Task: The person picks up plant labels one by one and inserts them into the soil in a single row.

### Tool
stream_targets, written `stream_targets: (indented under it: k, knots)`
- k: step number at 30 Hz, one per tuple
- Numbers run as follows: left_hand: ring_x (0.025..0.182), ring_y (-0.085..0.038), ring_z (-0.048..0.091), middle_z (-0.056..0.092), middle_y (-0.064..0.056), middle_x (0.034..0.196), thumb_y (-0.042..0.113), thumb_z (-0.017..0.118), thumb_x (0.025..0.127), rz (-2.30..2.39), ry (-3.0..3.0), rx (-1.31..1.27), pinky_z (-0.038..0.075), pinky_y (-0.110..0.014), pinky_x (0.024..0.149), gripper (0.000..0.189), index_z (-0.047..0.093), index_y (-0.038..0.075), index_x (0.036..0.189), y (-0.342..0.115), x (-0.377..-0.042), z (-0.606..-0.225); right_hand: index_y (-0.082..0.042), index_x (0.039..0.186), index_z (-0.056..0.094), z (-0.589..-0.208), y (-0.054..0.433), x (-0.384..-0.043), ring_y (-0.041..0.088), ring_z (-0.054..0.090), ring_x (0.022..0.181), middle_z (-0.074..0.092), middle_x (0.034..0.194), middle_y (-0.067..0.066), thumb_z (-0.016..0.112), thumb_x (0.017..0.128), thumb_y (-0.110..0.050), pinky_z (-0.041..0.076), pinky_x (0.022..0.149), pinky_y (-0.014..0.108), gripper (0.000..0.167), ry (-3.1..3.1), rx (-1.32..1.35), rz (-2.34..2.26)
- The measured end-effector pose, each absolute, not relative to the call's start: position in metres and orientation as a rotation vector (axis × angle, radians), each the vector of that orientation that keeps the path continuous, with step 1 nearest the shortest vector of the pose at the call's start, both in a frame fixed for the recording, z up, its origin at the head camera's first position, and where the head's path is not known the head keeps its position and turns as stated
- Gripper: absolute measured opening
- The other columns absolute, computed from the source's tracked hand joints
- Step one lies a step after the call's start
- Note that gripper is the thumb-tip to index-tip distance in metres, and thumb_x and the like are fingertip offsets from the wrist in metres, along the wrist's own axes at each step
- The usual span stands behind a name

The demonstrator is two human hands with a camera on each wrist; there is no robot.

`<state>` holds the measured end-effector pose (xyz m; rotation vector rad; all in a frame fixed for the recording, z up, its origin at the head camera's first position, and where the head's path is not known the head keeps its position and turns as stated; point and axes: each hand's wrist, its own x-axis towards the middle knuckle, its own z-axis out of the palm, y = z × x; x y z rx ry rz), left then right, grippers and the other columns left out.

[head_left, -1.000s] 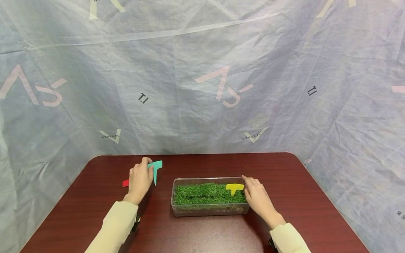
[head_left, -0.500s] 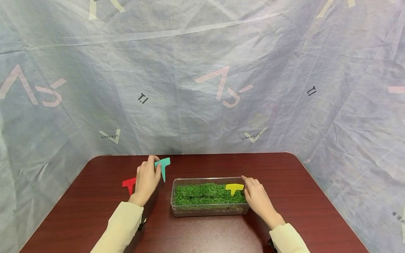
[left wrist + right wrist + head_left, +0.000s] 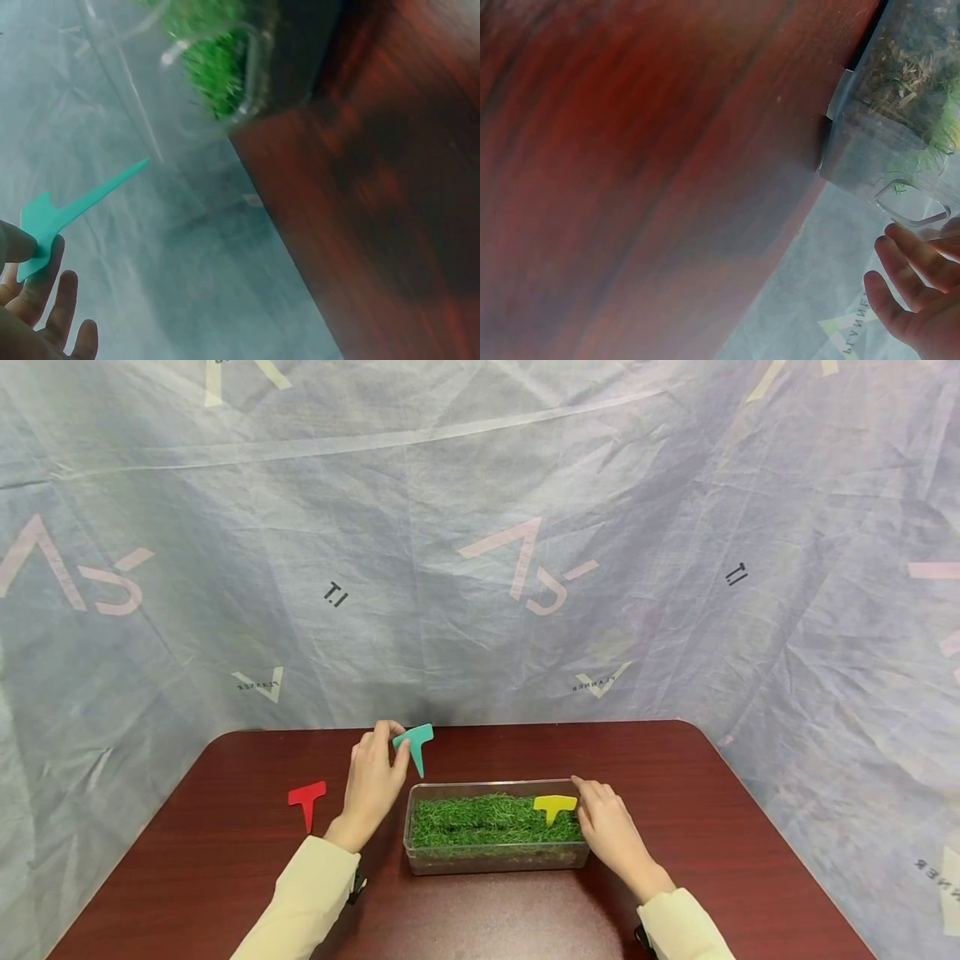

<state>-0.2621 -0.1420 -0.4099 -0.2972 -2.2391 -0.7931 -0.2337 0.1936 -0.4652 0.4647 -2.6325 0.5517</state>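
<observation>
Clear tub w/ grass, yellow tag nr R end

Table: dark red-brown, wood-grained, far corners rounded, sheen at the near centre; cloth: grey-blue, creased, hung behind the table and along both sides; pink marks: large, angular, printed on the cloth; yellow marks: V-shaped above the table's far edge, overprinted with small black lettering.
</observation>
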Motion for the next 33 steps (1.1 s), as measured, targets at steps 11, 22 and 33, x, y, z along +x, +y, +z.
stream_targets:
  k: [11,22,33]
  knots:
    - [0.082,-0.025,0.056,0.061,-0.007,0.09,0.012,0.06,0.088,-0.778,-2.247,-0.382,0.042,-0.044,0.083,0.016,0.053,0.007,0.101,-0.12,-0.257,-0.405,0.001,0.125,0.051,-0.466,0.193,-0.234,0.032,0.054,0.103,0.06,0.111,0.016,0.053,0.086,-0.002,0.043,0.085,0.049,0.039,-2.637,0.462,0.558]
    - [0.078,-0.02,0.053,0.059,-0.001,0.086,0.014,0.059,0.089,-0.795,-2.272,-0.493,0.043,-0.042,0.081,0.016,0.052,0.011,0.103,-0.094,-0.243,-0.41,0.001,0.126,0.051,-0.466,0.194,-0.234,0.032,0.054,0.103,0.06,0.111,0.016,0.052,0.087,-0.002,0.043,0.085,0.05,0.039,-2.64,0.464,0.566]
    - [0.077,-0.011,0.052,0.056,0.005,0.081,0.018,0.06,0.089,-0.754,-2.322,-0.567,0.045,-0.037,0.08,0.012,0.053,0.016,0.099,-0.068,-0.23,-0.42,0.001,0.126,0.05,-0.467,0.194,-0.234,0.032,0.054,0.105,0.059,0.113,0.017,0.051,0.088,-0.003,0.043,0.087,0.05,0.039,-2.64,0.461,0.564]
